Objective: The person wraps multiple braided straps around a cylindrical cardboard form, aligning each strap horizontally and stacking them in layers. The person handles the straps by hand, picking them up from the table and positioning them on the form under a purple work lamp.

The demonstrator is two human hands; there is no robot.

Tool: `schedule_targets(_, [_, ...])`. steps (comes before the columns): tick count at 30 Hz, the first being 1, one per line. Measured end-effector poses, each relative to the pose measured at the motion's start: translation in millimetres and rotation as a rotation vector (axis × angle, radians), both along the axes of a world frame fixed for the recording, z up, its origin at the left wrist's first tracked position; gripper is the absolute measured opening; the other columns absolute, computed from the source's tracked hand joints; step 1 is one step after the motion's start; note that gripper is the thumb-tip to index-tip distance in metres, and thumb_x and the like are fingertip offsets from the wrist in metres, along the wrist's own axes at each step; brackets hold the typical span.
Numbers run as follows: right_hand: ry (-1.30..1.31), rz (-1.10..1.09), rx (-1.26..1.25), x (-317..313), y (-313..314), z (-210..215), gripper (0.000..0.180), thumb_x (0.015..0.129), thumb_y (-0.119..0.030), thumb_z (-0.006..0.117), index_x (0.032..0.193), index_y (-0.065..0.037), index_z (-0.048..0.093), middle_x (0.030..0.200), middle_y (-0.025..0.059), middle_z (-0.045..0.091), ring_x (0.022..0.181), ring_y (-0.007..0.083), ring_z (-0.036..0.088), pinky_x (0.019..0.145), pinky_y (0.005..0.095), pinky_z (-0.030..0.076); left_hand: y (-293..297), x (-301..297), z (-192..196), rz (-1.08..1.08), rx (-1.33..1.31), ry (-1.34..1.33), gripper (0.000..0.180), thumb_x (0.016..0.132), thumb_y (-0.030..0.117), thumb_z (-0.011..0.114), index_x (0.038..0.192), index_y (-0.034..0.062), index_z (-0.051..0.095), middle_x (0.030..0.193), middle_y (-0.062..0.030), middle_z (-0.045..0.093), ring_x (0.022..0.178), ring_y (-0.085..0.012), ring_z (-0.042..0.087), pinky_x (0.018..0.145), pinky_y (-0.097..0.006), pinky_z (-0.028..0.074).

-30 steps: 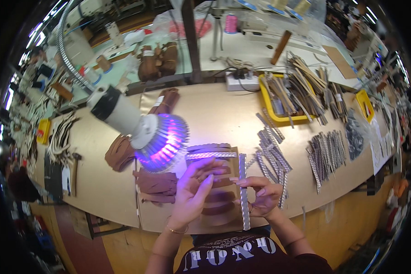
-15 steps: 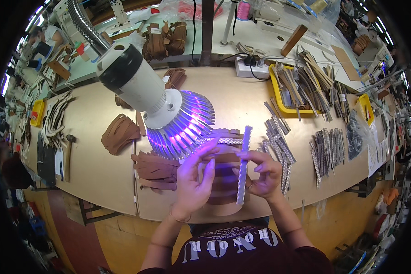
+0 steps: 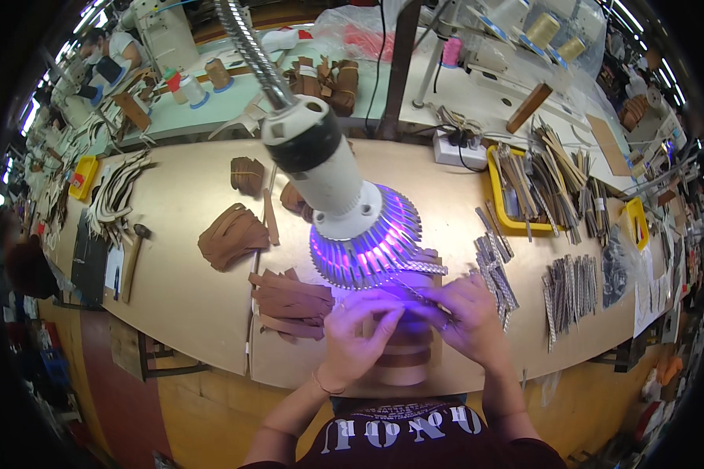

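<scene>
A braided strip (image 3: 411, 291), seen nearly edge-on and partly blurred, is pinched in my right hand (image 3: 469, 314) under the violet light. Close beside it, my left hand (image 3: 357, 334) has its thumb and fingertips drawn together; what lies between them is hard to make out. The finned lamp head (image 3: 365, 234) hangs just beyond my hands. Another silvery braided strip (image 3: 424, 268) lies at the lamp's lower right edge. Beneath my hands is a brown banded piece (image 3: 404, 359) near the table's front edge, largely covered by them.
Brown flat strips (image 3: 293, 303) lie left of my hands, with a brown bundle (image 3: 232, 236) farther left. Braided strips (image 3: 495, 270) lie to the right, beside another group (image 3: 571, 289). A yellow basket (image 3: 499, 191) holds more strips. A hammer (image 3: 135, 262) lies far left.
My right hand has turned the braided strip from upright to nearly edge-on. My left hand has closed its fingers and come close to the right. The whole view has shifted.
</scene>
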State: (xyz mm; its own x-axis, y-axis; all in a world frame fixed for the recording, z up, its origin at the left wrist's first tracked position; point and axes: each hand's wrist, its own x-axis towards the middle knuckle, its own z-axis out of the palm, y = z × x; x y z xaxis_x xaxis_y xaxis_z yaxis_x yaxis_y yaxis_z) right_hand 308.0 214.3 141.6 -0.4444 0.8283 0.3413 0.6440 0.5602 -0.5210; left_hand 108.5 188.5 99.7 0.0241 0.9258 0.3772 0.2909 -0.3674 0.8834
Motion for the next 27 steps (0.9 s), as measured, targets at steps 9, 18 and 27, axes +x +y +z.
schedule_targets(9, [0.206,-0.041,-0.758,6,18,10,0.025,0.096,-0.025,0.064,0.101,-0.002,0.073,0.069,0.0124,0.066,0.062,0.0178,0.06,0.06,0.0334,0.046,5,-8,-14,-0.048,-0.407,-0.689,0.019,0.094,0.006,0.065,0.109,-0.0049,0.062,0.098,-0.009,0.069,0.089,-0.0118,0.065,0.083,-0.025,0.052])
schedule_targets(18, [-0.078,-0.195,-0.253,7,40,21,0.014,0.094,-0.012,0.06,0.095,-0.001,0.068,0.068,0.0159,0.063,0.061,0.0314,0.06,0.059,0.0396,0.046,5,-12,-26,0.203,-0.165,-0.029,0.017,0.09,0.008,0.067,0.105,0.001,0.067,0.101,-0.0103,0.065,0.087,-0.0202,0.065,0.079,-0.032,0.051])
schedule_targets(27, [-0.194,-0.242,-0.468,-25,29,40,0.022,0.09,-0.024,0.067,0.09,-0.002,0.071,0.067,0.0152,0.066,0.059,0.0304,0.064,0.057,0.038,0.049,-12,-2,-44,0.26,-0.205,-0.097,0.016,0.088,0.004,0.066,0.103,0.0009,0.069,0.101,-0.013,0.062,0.087,-0.0261,0.065,0.079,-0.034,0.051])
